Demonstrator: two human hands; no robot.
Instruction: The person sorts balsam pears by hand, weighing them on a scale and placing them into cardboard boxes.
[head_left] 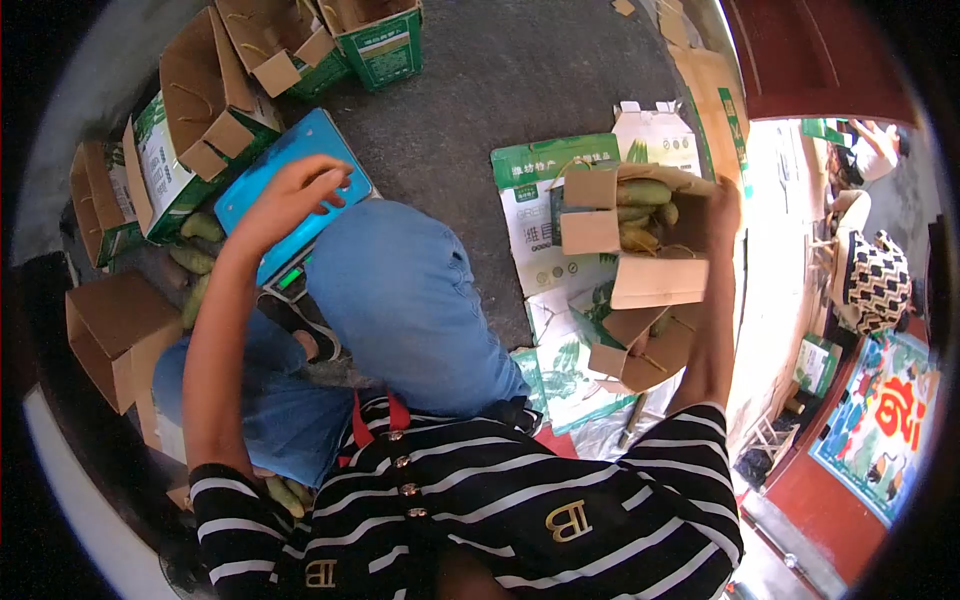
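Note:
My left hand (pixel 298 195) hovers over the blue platform scale (pixel 290 150), its fingers loosely bent and apart, holding nothing. A green display glows at the scale's near end. On the right, my right hand (pixel 724 208) is at the far side of an open cardboard carton (pixel 590 215), apparently gripping its edge; its fingers are partly hidden by glare and the flap. Several green radishes (pixel 645 192) lie inside that carton. Another open carton (pixel 650 350) stands just below it, with a little green visible inside.
Open cartons (pixel 205 90) line the upper left. Loose radishes (pixel 200 228) lie beside the scale, near a brown box (pixel 120 330). Flattened printed cardboard (pixel 525 220) covers floor at right. My bent knee (pixel 390 290) is between the hands. Another person (pixel 875 280) sits beyond the doorway.

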